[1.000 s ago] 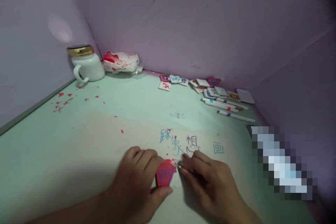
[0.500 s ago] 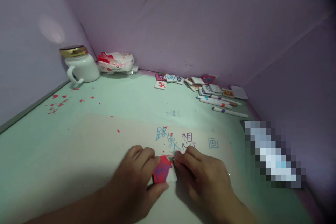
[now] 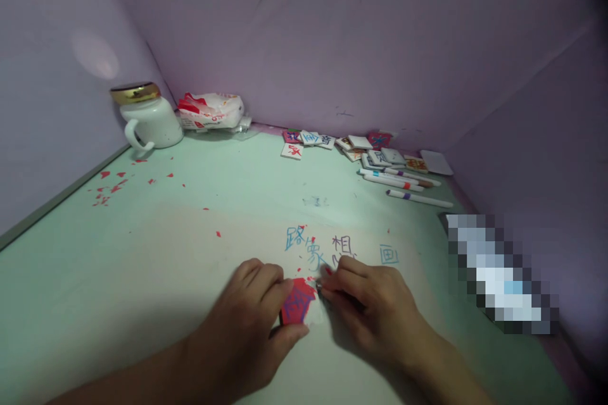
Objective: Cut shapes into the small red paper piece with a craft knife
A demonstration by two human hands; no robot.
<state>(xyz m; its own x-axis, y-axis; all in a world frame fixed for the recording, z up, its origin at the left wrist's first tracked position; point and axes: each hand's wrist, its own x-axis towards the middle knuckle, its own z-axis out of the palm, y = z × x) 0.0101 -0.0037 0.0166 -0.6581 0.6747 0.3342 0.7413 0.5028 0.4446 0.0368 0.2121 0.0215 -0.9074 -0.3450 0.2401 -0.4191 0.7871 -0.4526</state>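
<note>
My left hand [image 3: 254, 323] grips a small square tile [image 3: 297, 302] between fingers and thumb. Red covers most of its face, with a purple character on it, while its right part shows bare white with a ragged red border. My right hand [image 3: 375, 310] is pinched closed just to the tile's right, around something small with a shiny, metal-looking tip [image 3: 318, 286]; most of it is hidden by the fingers. Red flakes [image 3: 308, 279] lie at the tile's far edge. Beneath both hands is a pale paper sheet [image 3: 190, 253] with blue and purple handwritten characters.
A white mug [image 3: 154, 123] with a gold lid stands back left, beside a red-and-white plastic packet [image 3: 211, 111]. Several character tiles [image 3: 380, 158] and white marker pens [image 3: 394, 183] lie along the back. Red scraps [image 3: 109, 186] are scattered at left. A pixelated dark-edged object [image 3: 498, 275] lies at right.
My right hand has drawn slightly away from the tile's top right corner, its fingers a little higher. The left hand keeps its hold on the tile. The whole view has shifted slightly.
</note>
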